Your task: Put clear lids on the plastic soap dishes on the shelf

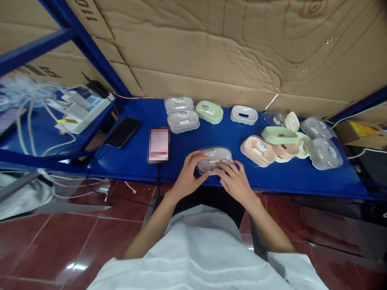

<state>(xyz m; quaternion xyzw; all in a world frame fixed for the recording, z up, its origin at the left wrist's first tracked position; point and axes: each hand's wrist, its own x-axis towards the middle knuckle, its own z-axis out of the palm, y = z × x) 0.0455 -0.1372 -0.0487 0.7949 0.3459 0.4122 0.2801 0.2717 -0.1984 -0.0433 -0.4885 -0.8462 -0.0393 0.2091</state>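
An oval greyish plastic box with a clear lid (215, 158) rests near the front edge of the blue table, with a round sticker on top. Around its left end curl the fingers and thumb of my left hand (191, 171). My right hand (236, 177) grips the right end and front side, fingers bent over the lid. Part of the box is covered by my fingers. Just right of it sits a pink lidded box (259, 151). A green open oval shell (279, 135) lies on a pink piece (284, 152) behind that.
Two grey lidded boxes (183, 121), a green one (209, 111) and a whitish shell (243, 114) line the back. More grey boxes (325, 154) stand at right. A lit phone (159, 145), a dark phone (123, 133) and a power strip (90, 112) are left. Cardboard (181, 52) walls the back.
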